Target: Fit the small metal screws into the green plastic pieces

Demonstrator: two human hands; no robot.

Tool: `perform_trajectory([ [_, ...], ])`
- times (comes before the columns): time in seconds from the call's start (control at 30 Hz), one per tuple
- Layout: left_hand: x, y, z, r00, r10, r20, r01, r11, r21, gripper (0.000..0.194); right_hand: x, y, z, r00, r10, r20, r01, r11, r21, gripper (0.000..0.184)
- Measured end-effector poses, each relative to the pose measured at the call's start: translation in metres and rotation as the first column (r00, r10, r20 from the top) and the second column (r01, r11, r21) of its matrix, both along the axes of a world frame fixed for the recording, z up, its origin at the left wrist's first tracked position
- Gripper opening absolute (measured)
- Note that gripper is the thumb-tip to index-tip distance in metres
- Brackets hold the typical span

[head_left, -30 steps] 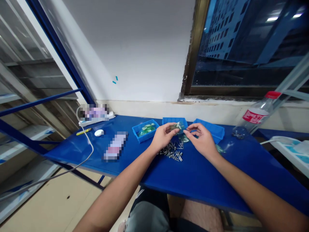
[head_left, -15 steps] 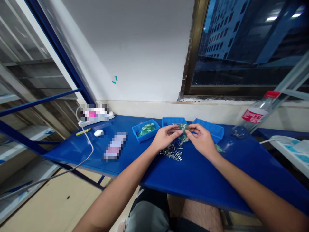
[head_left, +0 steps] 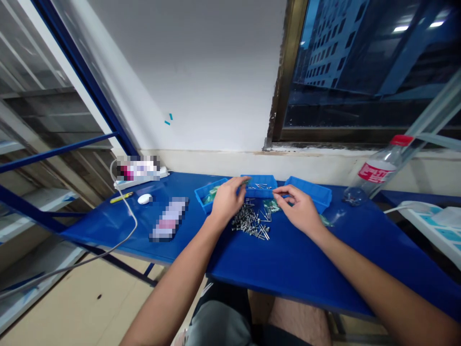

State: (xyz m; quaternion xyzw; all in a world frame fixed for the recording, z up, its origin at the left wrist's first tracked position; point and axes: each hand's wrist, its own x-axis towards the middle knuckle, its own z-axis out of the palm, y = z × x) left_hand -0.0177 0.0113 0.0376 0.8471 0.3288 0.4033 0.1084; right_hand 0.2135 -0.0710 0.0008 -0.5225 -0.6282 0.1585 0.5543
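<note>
At the back of the blue tabletop (head_left: 309,274), a rectangular blue plastic middle bin (head_left: 260,193) stands between a matching left bin (head_left: 206,208) and right bin (head_left: 320,191). Before it, between left hand (head_left: 228,198) and right hand (head_left: 298,206), lies a heap of slim silver metal pins (head_left: 248,221). Right is a clear, red-capped plastic bottle (head_left: 376,172); far left, a slim yellow tool (head_left: 121,197).
</note>
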Motion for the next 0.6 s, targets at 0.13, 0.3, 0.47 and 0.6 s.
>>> perform_trajectory([
  [0.13,-0.017,0.013,-0.003,0.934,0.288,-0.213,-0.274,0.957,0.091,0.036,0.002,-0.001,0.0,0.977,-0.016,0.211,0.01,0.999,0.031,0.022],
  [0.3,-0.025,0.019,-0.009,0.836,0.367,-0.409,-0.378,0.924,0.058,0.033,0.006,0.003,-0.01,0.863,0.008,0.505,-0.037,0.998,0.048,0.02],
  [0.47,-0.022,0.018,-0.012,0.858,0.313,-0.407,-0.321,0.946,0.05,0.049,0.002,-0.001,-0.004,0.803,0.148,0.578,-0.171,0.985,-0.015,0.023],
  [0.6,-0.02,0.018,-0.013,0.885,0.32,-0.338,-0.31,0.947,0.086,0.048,-0.009,-0.01,0.001,0.733,0.26,0.628,-0.255,0.962,-0.1,0.052],
])
